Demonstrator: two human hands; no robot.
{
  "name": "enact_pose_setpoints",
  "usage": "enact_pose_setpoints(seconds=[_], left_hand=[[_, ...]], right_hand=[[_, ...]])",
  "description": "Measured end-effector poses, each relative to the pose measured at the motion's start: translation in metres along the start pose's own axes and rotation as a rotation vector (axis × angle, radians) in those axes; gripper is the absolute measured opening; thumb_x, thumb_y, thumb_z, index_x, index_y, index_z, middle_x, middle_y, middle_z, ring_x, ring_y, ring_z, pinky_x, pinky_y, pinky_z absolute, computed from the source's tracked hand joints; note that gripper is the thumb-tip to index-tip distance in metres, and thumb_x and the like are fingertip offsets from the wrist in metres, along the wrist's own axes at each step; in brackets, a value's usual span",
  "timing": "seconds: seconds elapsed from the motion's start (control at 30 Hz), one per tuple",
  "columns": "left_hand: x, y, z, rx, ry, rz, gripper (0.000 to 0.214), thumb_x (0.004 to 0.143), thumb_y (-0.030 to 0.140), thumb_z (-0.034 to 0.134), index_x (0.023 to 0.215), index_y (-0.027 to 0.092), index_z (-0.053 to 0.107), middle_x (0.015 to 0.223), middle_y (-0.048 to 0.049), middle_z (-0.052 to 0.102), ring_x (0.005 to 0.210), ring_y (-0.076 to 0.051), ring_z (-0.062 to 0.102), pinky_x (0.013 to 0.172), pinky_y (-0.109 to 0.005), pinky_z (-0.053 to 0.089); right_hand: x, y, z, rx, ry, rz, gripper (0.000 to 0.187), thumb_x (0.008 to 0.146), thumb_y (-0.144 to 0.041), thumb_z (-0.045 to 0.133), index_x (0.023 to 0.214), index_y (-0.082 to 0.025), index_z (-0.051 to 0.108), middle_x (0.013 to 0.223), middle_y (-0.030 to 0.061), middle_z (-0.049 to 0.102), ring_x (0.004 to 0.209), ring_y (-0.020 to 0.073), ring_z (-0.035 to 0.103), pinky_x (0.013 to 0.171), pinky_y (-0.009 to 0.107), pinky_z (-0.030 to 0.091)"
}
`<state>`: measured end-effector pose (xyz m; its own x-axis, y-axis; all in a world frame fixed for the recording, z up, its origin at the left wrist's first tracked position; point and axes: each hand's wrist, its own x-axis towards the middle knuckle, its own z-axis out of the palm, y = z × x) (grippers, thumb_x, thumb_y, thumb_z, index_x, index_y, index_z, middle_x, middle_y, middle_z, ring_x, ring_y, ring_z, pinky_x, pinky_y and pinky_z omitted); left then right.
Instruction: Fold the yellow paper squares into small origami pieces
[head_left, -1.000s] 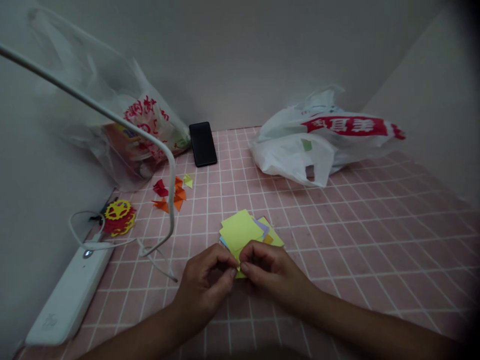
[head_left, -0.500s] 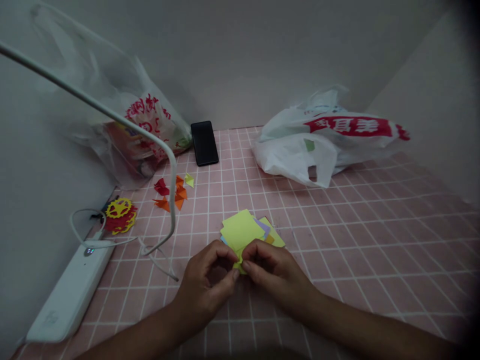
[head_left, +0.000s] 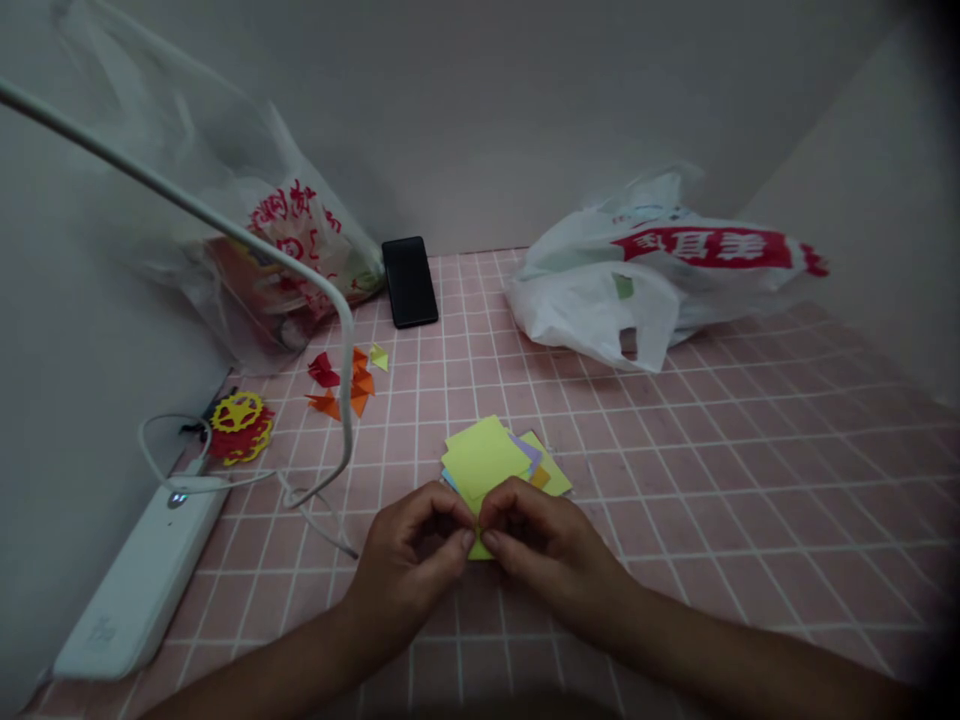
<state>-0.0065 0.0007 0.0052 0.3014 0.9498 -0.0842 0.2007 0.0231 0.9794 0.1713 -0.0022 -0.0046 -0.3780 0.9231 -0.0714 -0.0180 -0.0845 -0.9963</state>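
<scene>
Near the bottom centre of the frame, your left hand (head_left: 416,545) and right hand (head_left: 559,545) meet over the worktop (head_left: 712,480), which has a pink surface with white grid lines. On each hand the thumb and index finger are drawn to a narrow pinch, and between them your fingers hold a small yellow paper (head_left: 481,550); most of it is hidden behind your fingertips, so you cannot tell its folds. It sits at the near edge of a paper stack (head_left: 487,450), whose top sheets are yellow, with purple, orange and light blue edges peeking out below. Left of centre, small folded papers (head_left: 361,387) in red, orange and pale yellow lie grouped, partly behind a white cable (head_left: 347,380). Farther left lie yellow and red gear shapes (head_left: 238,425), with a white power bank (head_left: 135,590) at the lower left. A black phone (head_left: 409,282) lies at the upper centre-left, beside a clear bag (head_left: 341,260); a white bag (head_left: 577,305) slumps at the upper right.
</scene>
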Motion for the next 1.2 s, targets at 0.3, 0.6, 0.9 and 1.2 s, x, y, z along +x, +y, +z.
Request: enact_pose_setpoints(seconds=[0.3,0.6,0.9,1.2], left_hand=[[-0.0013,-0.0022,0.0031,-0.003,-0.005,-0.001,0.004,0.08,0.015,0.058,0.079,0.017,0.062,0.075,-0.0027,0.063,0.071,-0.017,0.061,0.066,-0.028,0.049],[-0.0007,0.0033,0.003,-0.033,0.002,-0.011,0.004,0.077,0.014,0.059,0.077,0.018,0.061,0.073,-0.0011,0.061,0.068,-0.015,0.058,0.063,-0.026,0.047],[-0.0019,-0.0013,0.0029,-0.079,-0.012,0.043,0.008,0.078,0.011,0.058,0.076,0.017,0.062,0.073,-0.0018,0.061,0.069,-0.016,0.058,0.065,-0.027,0.047],[0.0001,-0.0003,-0.0003,-0.06,-0.042,0.072,0.009,0.079,0.012,0.056,0.076,0.018,0.062,0.073,-0.0014,0.06,0.068,-0.015,0.056,0.063,-0.026,0.044]], right_hand=[[-0.0012,-0.0027,0.0027,-0.094,0.034,0.012,0.009,0.083,-0.012,0.056,0.077,-0.019,0.055,0.064,-0.0047,0.052,0.057,0.0098,0.046,0.053,0.021,0.035],[-0.0026,-0.0021,0.0011,-0.131,0.023,-0.047,0.008,0.084,-0.014,0.055,0.08,-0.02,0.057,0.067,-0.0033,0.055,0.06,0.011,0.049,0.055,0.022,0.038],[-0.0022,-0.0004,0.0017,-0.099,0.017,-0.068,0.012,0.081,-0.009,0.054,0.078,-0.02,0.058,0.066,-0.0038,0.055,0.059,0.0107,0.048,0.055,0.022,0.037],[-0.0017,-0.0043,0.0009,-0.004,-0.006,-0.029,0.01,0.081,-0.012,0.053,0.075,-0.019,0.057,0.063,-0.0037,0.052,0.058,0.0107,0.045,0.054,0.023,0.035]])
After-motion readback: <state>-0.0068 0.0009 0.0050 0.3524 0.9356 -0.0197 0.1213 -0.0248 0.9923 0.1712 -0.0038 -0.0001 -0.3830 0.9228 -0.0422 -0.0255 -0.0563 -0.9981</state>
